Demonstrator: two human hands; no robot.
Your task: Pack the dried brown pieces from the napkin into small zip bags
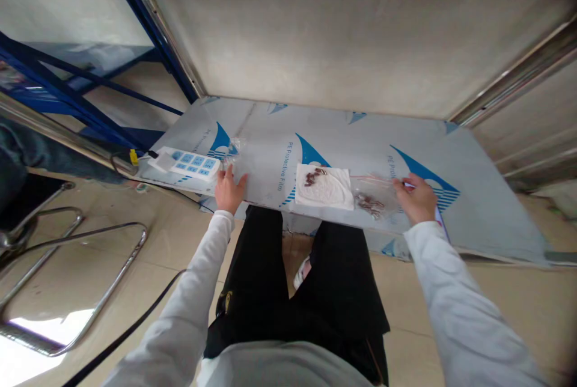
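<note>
My left hand point(229, 190) rests near the table's front edge with thumb and fingers apart. Just beyond its fingertips lies a small clear plastic bag point(234, 148), and a white power strip point(192, 163) with blue socket faces is beside it. My right hand point(417, 198) has its fingers closed at the open-looking end of a clear zip bag point(385, 198). Small brown pieces point(369, 204), too small to name, are in that bag. Left of it, more brown pieces point(312, 178) lie on a white paper napkin point(331, 193).
The table point(261, 134) is covered in printed protective film. Something flat with a purple-blue edge point(442, 223) is partly under my right hand. A grey panel point(338, 32) stands behind. Blue shelving point(67, 92) and a metal-framed chair point(112, 267) are at left.
</note>
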